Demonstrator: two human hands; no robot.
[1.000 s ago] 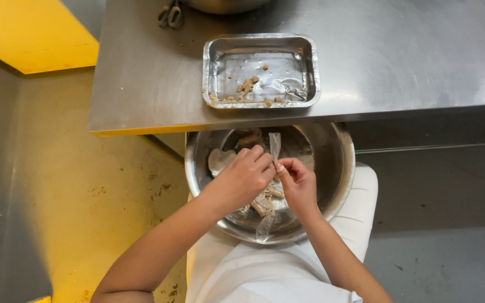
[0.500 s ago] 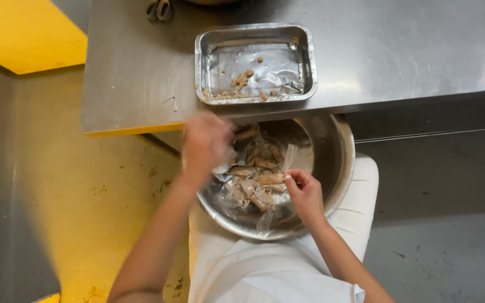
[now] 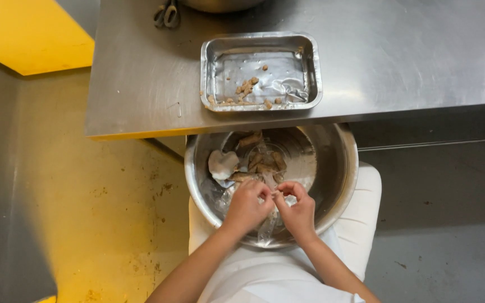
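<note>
A large steel bowl point(image 3: 341, 168) rests on my lap, just under the edge of a steel table point(image 3: 399, 56). It holds several brown pieces of food point(image 3: 262, 163), a whitish lump point(image 3: 222, 163) and clear plastic wrap. My left hand point(image 3: 246, 206) and my right hand point(image 3: 297, 209) meet over the near side of the bowl. Both pinch the same small wrapped piece point(image 3: 274, 193) between their fingertips. A strip of clear plastic point(image 3: 267, 227) hangs down below the hands.
On the table above the bowl stands a rectangular foil tray point(image 3: 260, 42) with a few brown crumbs. Scissor handles point(image 3: 166, 14) lie at the table's far edge beside a round pot. A yellow floor lies to the left, a grey one to the right.
My left hand reached out to the bowl's left rim half a second ago and has come back to meet the right hand over the bowl's near side.
</note>
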